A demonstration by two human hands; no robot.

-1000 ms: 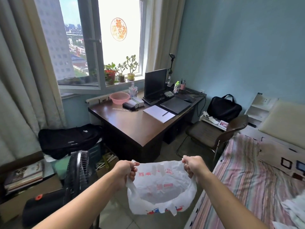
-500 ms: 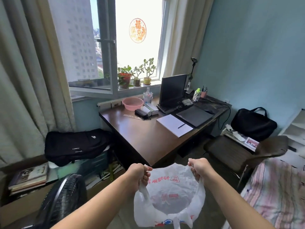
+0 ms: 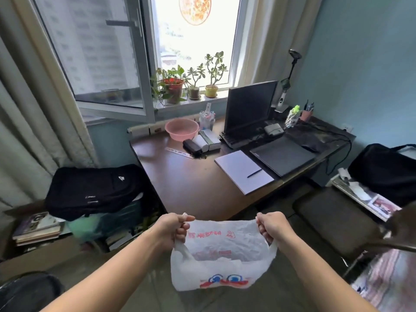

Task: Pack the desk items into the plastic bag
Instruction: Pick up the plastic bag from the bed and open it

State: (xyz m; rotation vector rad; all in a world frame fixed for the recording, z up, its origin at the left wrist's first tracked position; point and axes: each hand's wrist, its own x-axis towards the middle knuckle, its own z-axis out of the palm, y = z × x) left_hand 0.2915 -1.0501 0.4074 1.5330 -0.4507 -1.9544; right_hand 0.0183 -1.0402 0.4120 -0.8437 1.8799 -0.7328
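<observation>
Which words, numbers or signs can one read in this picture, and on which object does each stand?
Nothing can be read with certainty.
plastic bag, held in both hands: red characters, reversed through the plastic, illegible.
red round window decoration: character washed out by light.
black backpack: small white logo, blurred.
books: cover print blurred.

Thin crinkled white plastic bag (image 3: 221, 260), semi-translucent, printed red-blue. Dark brown wooden desk (image 3: 191, 183), glossy. Pink plastic basin (image 3: 182, 129), smooth. Black cloth backpack (image 3: 94, 190), matt.

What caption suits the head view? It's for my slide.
Both hands, left and right, stretch a white plastic bag open before a cluttered desk.
</observation>
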